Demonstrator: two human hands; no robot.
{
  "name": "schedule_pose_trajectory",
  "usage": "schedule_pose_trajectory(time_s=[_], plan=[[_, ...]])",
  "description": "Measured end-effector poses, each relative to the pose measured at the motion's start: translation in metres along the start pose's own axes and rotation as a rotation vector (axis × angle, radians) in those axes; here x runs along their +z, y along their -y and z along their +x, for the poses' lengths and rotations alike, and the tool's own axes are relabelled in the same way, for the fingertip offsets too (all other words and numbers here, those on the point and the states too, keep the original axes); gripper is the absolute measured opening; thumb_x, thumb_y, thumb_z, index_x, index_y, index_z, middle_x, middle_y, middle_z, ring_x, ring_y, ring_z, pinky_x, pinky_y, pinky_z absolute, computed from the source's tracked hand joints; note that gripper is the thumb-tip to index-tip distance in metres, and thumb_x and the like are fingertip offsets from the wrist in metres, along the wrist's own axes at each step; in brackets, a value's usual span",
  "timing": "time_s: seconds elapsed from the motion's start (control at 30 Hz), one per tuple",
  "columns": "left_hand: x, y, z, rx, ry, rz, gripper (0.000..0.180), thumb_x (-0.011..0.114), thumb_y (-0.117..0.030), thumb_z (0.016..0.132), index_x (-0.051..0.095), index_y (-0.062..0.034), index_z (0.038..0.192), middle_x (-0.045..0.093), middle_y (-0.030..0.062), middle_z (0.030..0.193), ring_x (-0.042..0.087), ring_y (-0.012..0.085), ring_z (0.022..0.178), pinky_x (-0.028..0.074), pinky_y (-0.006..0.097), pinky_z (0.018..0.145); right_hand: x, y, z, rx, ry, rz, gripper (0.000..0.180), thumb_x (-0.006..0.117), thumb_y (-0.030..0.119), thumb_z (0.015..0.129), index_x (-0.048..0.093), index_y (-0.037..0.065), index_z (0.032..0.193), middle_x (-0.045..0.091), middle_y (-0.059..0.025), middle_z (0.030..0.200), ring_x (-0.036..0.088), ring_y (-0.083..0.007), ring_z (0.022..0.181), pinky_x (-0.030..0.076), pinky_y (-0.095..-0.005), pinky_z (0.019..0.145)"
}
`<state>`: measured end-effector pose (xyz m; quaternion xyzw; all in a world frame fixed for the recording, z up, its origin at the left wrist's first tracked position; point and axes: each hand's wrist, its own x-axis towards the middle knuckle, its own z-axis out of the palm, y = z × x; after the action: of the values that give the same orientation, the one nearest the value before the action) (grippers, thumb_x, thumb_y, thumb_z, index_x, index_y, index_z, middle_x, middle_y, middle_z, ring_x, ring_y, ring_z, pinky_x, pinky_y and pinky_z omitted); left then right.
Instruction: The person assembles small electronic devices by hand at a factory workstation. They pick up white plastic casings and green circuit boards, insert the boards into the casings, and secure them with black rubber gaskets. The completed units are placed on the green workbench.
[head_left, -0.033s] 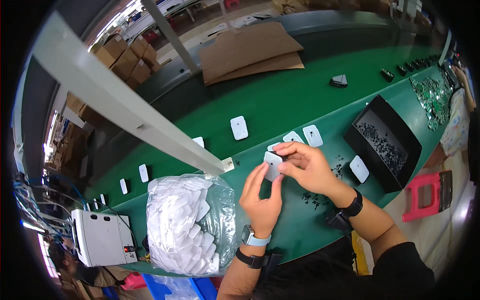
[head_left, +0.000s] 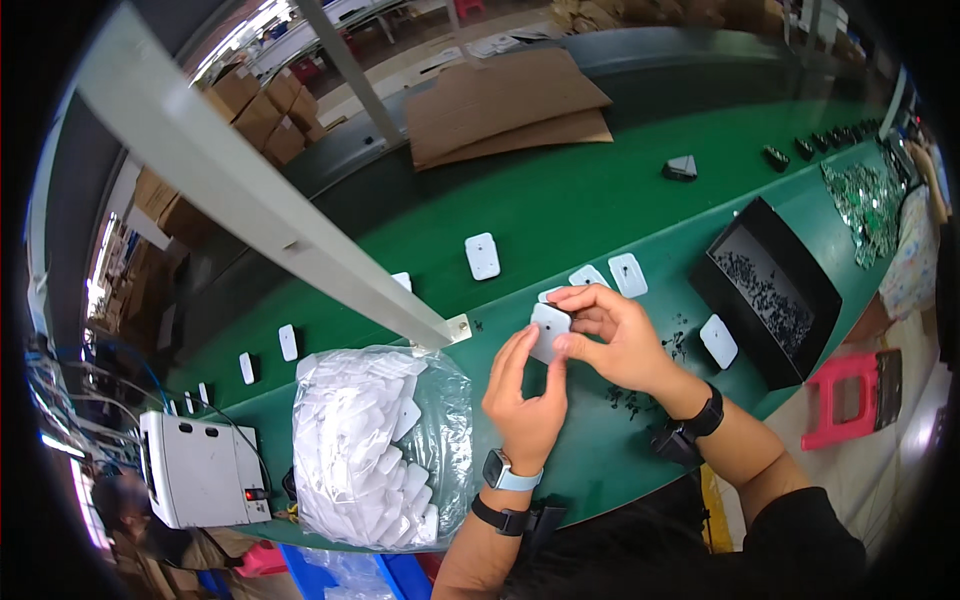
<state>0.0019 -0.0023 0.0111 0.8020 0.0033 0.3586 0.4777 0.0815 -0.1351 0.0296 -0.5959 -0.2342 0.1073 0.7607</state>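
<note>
Both of my hands meet over the near bench around one white rounded-rectangle plastic cover (head_left: 549, 328) with a small dark hole. The fingertips and thumb of my left hand (head_left: 527, 415) grip its lower and left edges. My right hand (head_left: 632, 345) pinches its right side, with something dark partly hidden under the fingers. Just beyond my hands lie several similar white covers (head_left: 628, 275), one partly covered by my right hand. Small black parts (head_left: 628, 402) are scattered by my right wrist. Another white cover (head_left: 718, 341) rests beside a black box (head_left: 800, 255) holding many small black parts.
A clear plastic bag (head_left: 450, 430) full of white covers lies left of my hands. A slanting white post (head_left: 290, 240) stands behind it. White pieces (head_left: 482, 257) and cardboard sheets (head_left: 510, 105) lie on the green belt. Circuit boards (head_left: 862, 205) are heaped far right; a white machine (head_left: 200, 470) stands left.
The view has shifted slightly. My hands keep the same grip on the white cover, which looks turned only a little.
</note>
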Motion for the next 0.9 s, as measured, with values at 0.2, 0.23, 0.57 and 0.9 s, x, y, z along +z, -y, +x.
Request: schedule_pose_trajectory(time_s=[0.2, 0.23, 0.57, 0.9], plan=[[0.004, 0.002, 0.004, -0.047, -0.104, -0.119, 0.050, 0.076, 0.000, 0.085, 0.052, 0.0048, 0.129, 0.058, 0.0183, 0.131, 0.063, 0.0279, 0.112, 0.050, 0.039, 0.101, -0.012, -0.015, 0.065, 0.060, -0.023, -0.151, 0.029, 0.070, -0.006, 0.084, 0.057, -0.004, 0.110, 0.068, -0.0119, 0.107, 0.070, -0.0181, 0.099, 0.058, -0.0330, 0.084], [0.003, 0.007, 0.004, -0.049, -0.112, -0.100, 0.038, 0.073, -0.001, 0.087, 0.057, 0.0027, 0.121, 0.061, 0.0159, 0.120, 0.063, 0.0266, 0.104, 0.050, 0.037, 0.097, -0.021, -0.018, 0.089, 0.100, 0.022, -0.242, 0.026, 0.070, -0.006, 0.083, 0.060, -0.003, 0.107, 0.068, -0.0106, 0.103, 0.070, -0.0168, 0.092, 0.058, -0.0324, 0.079], [0.004, 0.012, 0.003, -0.092, -0.044, -0.117, 0.017, 0.069, -0.001, 0.084, 0.064, -0.0015, 0.100, 0.066, 0.0132, 0.101, 0.062, 0.0322, 0.098, 0.049, 0.040, 0.088, -0.073, -0.061, 0.170, 0.132, 0.190, -0.821, 0.032, 0.074, 0.007, 0.087, 0.060, 0.002, 0.115, 0.069, -0.0179, 0.116, 0.067, -0.0276, 0.109, 0.052, -0.0388, 0.094], [0.002, 0.018, 0.001, -0.159, -0.020, -0.032, 0.014, 0.068, -0.002, 0.083, 0.064, -0.0014, 0.096, 0.066, 0.0135, 0.095, 0.061, 0.0341, 0.095, 0.048, 0.043, 0.085, -0.029, 0.045, 0.104, -0.200, -0.049, -0.773, 0.022, 0.070, 0.014, 0.089, 0.066, 0.001, 0.106, 0.072, -0.0114, 0.093, 0.069, -0.0217, 0.088, 0.053, -0.0330, 0.080]])
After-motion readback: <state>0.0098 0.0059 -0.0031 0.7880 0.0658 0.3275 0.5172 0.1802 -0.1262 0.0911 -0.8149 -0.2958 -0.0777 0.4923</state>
